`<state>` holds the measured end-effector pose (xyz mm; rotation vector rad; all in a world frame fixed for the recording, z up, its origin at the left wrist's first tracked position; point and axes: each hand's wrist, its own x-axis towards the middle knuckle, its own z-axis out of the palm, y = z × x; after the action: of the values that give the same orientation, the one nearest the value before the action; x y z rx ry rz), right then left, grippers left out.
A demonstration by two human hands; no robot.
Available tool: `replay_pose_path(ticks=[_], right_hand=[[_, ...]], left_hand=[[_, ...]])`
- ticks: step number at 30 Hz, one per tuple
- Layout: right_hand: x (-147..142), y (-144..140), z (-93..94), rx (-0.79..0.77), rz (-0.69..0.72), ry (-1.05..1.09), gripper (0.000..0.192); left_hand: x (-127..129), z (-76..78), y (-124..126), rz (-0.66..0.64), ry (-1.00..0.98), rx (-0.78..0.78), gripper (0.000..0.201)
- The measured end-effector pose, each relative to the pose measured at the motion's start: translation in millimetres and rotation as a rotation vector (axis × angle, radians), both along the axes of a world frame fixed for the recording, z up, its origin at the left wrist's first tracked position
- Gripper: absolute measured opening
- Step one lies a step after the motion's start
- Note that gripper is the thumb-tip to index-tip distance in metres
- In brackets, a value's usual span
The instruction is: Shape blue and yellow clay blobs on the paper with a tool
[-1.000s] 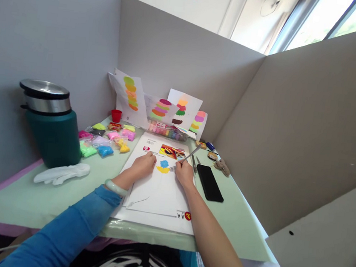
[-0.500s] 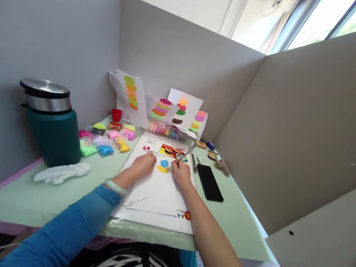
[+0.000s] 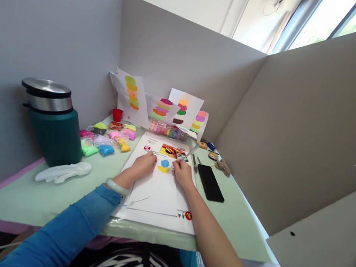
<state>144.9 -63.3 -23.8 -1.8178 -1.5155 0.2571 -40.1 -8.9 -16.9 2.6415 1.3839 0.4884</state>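
My right hand (image 3: 182, 172) is closed around a metal fork (image 3: 192, 150), its handle pointing up and away to the right. The fork's tines reach down to a flat yellow patch (image 3: 162, 169) on a white sheet of paper (image 3: 155, 193). Just beyond the yellow lies a blue flower-like patch (image 3: 164, 163). Resting on the left of the sheet is my left hand (image 3: 144, 165), its fingers loosely bent beside the patches and nothing visible in them. A small fork-like drawing (image 3: 138, 202) shows low on the sheet.
Bags of coloured clay (image 3: 106, 149) lie at left, near a green bottle (image 3: 56, 132), white gloves (image 3: 64, 172) and a red cup (image 3: 117, 115). On the right lie a black phone (image 3: 211, 183) and a thin tool (image 3: 194, 163). Colour-sample sheets (image 3: 133, 98) lean against the back partition.
The fork and my right hand have shifted very slightly. The whole view has moved a little; otherwise both hands keep their places.
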Motion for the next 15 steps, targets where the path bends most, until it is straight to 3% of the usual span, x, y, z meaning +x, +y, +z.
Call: replay_pose_path(ticks=[15], right_hand=[[-4.6, -1.4, 4.9, -0.069, -0.117, -0.182, 0.023]], left_hand=[[-0.5, 2.2, -1.8, -0.004, -0.017, -0.013, 0.022]])
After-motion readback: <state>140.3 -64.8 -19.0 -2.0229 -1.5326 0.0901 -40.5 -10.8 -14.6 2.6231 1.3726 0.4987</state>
